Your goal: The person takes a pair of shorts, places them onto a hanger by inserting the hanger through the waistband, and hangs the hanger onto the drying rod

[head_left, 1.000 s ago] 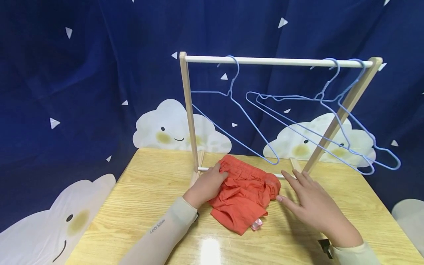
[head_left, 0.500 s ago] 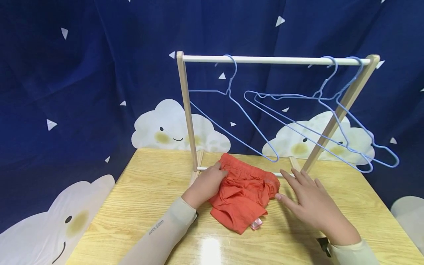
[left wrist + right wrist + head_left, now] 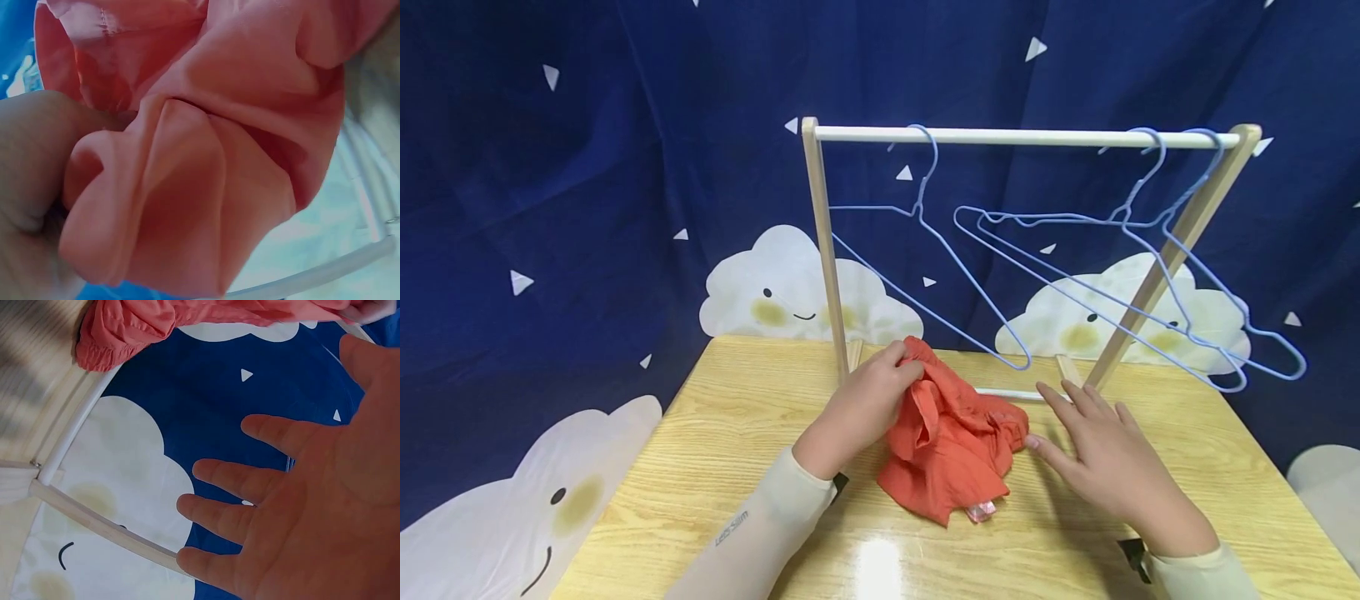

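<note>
A red elastic-waisted garment [image 3: 955, 442] lies crumpled on the table, its left part lifted. My left hand [image 3: 865, 404] pinches its upper left edge; in the left wrist view the bunched cloth [image 3: 187, 187] hangs beside the left hand [image 3: 31, 162]. A small pale tag [image 3: 981, 511] sticks out at the lower hem. To the garment's right, my right hand [image 3: 1112, 467] is held with fingers spread, its thumb close to the cloth. The right wrist view shows the right hand [image 3: 312, 487] with nothing in it and the garment [image 3: 125, 331] above left.
A wooden rack with a white top rail [image 3: 1022, 137] stands behind the garment. One blue hanger [image 3: 958, 258] hangs at its left, two more blue hangers [image 3: 1150, 258] at its right. The wooden table [image 3: 737, 392] meets a dark blue curtain [image 3: 550, 208] with clouds.
My left hand has risen slightly and pulled up the garment's left side, which is now folded and more bunched. The right hand has stayed nearly still.
</note>
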`<act>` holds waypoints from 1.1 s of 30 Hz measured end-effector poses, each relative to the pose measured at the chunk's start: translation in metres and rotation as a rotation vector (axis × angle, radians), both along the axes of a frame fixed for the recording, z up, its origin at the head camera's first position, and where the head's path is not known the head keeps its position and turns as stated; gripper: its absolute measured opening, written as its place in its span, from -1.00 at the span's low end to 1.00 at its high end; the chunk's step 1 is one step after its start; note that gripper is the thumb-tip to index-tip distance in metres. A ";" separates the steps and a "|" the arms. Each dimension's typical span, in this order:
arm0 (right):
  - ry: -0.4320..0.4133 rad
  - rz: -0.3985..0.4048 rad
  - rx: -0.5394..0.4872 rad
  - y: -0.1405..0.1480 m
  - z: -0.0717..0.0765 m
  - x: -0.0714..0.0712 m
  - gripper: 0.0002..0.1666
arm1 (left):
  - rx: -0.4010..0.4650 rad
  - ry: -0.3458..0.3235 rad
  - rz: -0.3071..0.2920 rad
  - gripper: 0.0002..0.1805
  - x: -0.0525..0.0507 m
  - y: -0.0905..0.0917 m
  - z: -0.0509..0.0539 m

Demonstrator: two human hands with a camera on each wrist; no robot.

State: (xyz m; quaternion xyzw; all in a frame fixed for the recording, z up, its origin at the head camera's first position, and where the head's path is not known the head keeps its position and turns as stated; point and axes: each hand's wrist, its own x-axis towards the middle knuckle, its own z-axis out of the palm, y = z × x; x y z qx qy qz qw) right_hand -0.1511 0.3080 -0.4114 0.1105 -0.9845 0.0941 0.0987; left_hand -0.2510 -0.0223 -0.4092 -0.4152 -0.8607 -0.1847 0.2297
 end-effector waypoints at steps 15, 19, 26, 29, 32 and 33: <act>0.038 0.037 -0.013 -0.006 -0.012 -0.005 -0.13 | 0.117 0.144 -0.106 -0.83 0.038 -0.005 0.040; 0.040 0.061 -0.011 -0.012 -0.016 -0.005 -0.16 | 0.146 0.177 -0.139 -0.85 0.048 -0.007 0.049; 0.048 0.127 -0.024 -0.027 -0.036 -0.006 -0.19 | 0.197 0.271 -0.216 -0.81 0.062 -0.011 0.062; 0.038 0.182 -0.070 -0.037 -0.046 -0.007 -0.19 | 0.202 0.296 -0.258 -0.82 0.066 -0.013 0.067; -0.007 0.238 -0.180 -0.045 -0.053 -0.006 -0.28 | 0.196 0.301 -0.286 -0.82 0.069 -0.014 0.070; -0.029 0.256 -0.226 -0.047 -0.056 -0.006 -0.33 | 0.192 0.304 -0.291 -0.81 0.069 -0.014 0.071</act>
